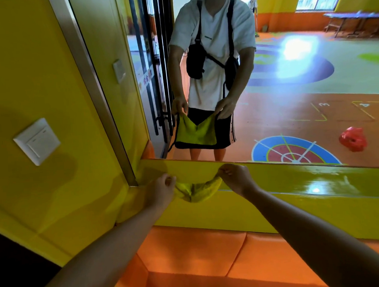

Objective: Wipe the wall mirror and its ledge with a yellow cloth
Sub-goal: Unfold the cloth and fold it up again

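Note:
A yellow cloth [196, 191] hangs slack between my two hands, just in front of the glossy yellow ledge [298, 178]. My left hand [161, 189] pinches its left corner and my right hand [235, 177] pinches its right corner. The wall mirror [269, 81] rises behind the ledge inside a metal frame [95, 87]. It reflects me holding the cloth by both corners.
A white light switch [37, 141] sits on the yellow wall to the left of the mirror. An orange padded bench [203, 254] runs below the ledge. The mirror reflects a red bag on the orange floor and a painted target.

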{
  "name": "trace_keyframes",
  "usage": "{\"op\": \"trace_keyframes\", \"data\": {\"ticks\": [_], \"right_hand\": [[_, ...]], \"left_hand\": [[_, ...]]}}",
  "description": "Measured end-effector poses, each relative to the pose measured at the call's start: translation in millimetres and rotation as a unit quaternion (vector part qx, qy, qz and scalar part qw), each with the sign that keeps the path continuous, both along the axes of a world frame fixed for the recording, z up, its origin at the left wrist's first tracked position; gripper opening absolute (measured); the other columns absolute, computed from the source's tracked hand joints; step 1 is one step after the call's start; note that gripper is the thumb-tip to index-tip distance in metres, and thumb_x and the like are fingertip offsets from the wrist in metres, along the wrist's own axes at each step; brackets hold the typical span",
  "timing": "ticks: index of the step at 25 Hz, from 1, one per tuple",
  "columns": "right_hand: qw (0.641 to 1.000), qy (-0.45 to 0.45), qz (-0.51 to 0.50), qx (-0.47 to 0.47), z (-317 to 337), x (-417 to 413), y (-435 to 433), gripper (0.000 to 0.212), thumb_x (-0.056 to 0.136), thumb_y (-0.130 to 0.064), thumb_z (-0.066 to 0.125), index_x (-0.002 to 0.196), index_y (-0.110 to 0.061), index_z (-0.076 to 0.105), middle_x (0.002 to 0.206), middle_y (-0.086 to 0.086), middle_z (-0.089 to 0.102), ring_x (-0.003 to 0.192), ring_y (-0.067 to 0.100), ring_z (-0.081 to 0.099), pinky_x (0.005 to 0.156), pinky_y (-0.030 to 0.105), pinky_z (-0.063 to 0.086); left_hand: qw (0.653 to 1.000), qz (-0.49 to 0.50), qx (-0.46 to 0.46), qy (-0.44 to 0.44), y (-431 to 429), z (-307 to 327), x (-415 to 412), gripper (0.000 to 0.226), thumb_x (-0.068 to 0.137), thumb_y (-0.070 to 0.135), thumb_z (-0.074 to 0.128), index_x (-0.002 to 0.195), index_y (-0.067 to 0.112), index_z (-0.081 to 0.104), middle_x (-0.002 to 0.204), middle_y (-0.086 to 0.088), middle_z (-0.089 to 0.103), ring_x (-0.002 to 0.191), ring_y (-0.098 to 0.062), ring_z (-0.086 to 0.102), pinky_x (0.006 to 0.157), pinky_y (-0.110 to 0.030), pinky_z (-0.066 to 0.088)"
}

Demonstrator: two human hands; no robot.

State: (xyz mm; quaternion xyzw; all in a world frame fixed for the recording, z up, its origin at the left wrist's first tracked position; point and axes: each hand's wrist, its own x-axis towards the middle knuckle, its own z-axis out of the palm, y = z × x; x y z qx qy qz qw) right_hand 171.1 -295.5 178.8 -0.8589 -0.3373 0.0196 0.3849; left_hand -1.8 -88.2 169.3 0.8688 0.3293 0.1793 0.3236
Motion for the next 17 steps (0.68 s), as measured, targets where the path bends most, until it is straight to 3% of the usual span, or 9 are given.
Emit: {"op": "trace_keyframes", "data": {"ticks": [3,6,9,11,14,17], "right_hand": [[0.998,0.015,0.054,-0.003,15.6,-12.9,19.9,0.013,0.092,-0.011,0.068,0.092,-0.016,0.08,0.091,-0.002,0.079,0.082,0.009,0.07,0.076,0.024,0.054],[0.997,0.036,0.069,0.0,30.0,-25.3,32.4,0.021,0.093,-0.009,0.064,0.108,-0.015,0.078,0.097,0.0,0.078,0.086,0.008,0.066,0.074,0.013,0.045],[0.991,0.114,0.06,0.025,37.2,-30.8,40.8,0.048,0.093,-0.011,0.064,0.139,-0.025,0.059,0.095,0.003,0.075,0.084,0.019,0.07,0.069,0.019,0.051],[0.985,0.164,0.046,0.042,38.5,-31.2,43.3,0.056,0.094,-0.013,0.068,0.145,-0.029,0.05,0.09,0.005,0.075,0.079,0.024,0.073,0.069,0.031,0.059],[0.976,0.208,0.044,0.041,35.7,-27.2,41.7,0.054,0.096,-0.018,0.07,0.146,-0.028,0.05,0.087,0.008,0.077,0.076,0.021,0.074,0.076,0.042,0.061],[0.962,0.259,0.087,0.023,30.1,-21.3,38.9,0.055,0.098,-0.019,0.069,0.149,-0.015,0.05,0.098,0.014,0.077,0.084,0.022,0.075,0.091,0.047,0.061]], "left_hand": [[0.996,-0.03,-0.05,-0.066,-13.4,9.8,20.6,0.012,0.1,0.018,0.063,0.109,0.01,0.064,0.093,-0.009,0.065,0.087,-0.033,0.066,0.068,-0.041,0.051],[0.992,-0.059,-0.053,-0.098,-24.6,18.1,31.1,0.02,0.1,0.012,0.06,0.119,0.015,0.063,0.106,-0.009,0.066,0.09,-0.027,0.063,0.072,-0.034,0.049],[0.986,-0.106,-0.075,-0.107,-34.8,29.3,32.3,0.038,0.1,0.011,0.062,0.134,0.026,0.054,0.109,-0.001,0.066,0.094,-0.018,0.062,0.075,-0.033,0.051],[0.982,-0.115,-0.111,-0.096,-33.5,30.7,33.4,0.044,0.098,0.011,0.066,0.137,0.025,0.05,0.111,0.004,0.062,0.101,-0.012,0.059,0.081,-0.029,0.049],[0.979,-0.129,-0.141,-0.076,-26.8,28.2,32.9,0.032,0.096,0.012,0.07,0.118,0.027,0.053,0.113,0.0,0.065,0.106,-0.014,0.062,0.08,-0.026,0.05],[0.973,-0.153,-0.163,-0.062,-24.6,27.3,31.9,0.023,0.096,0.008,0.068,0.101,0.025,0.053,0.116,-0.007,0.068,0.109,-0.016,0.063,0.072,-0.017,0.049]]}}
